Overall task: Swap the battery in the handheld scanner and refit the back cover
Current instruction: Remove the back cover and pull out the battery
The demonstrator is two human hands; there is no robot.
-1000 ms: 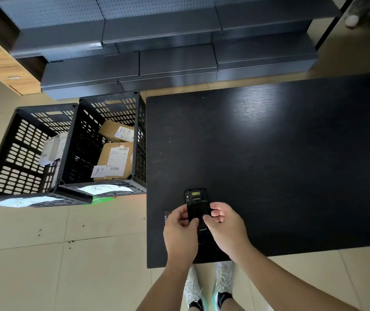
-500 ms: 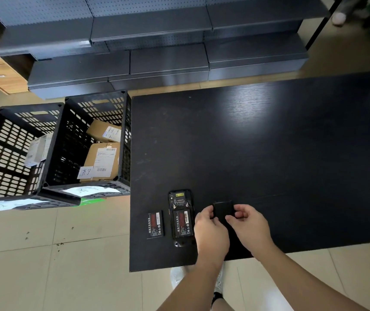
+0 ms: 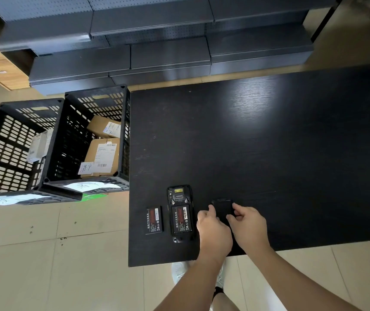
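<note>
The black handheld scanner lies face down near the front left of the black table, its back uncovered, with a red-labelled battery in its bay. A second loose battery lies flat just to the left of the scanner. To the scanner's right, the black back cover rests low over the table. My left hand pinches its left edge and my right hand its right edge. The cover's near half is hidden by my fingers.
Two black slotted crates stand on the floor left of the table, holding cardboard parcels and paper labels. Grey metal shelving runs along the back. The table's front edge lies just below my wrists.
Both hands lifted the back cover off the scanner and carried it to the right. The battery in the bay and the spare battery came into sight. The view shifted slightly.
</note>
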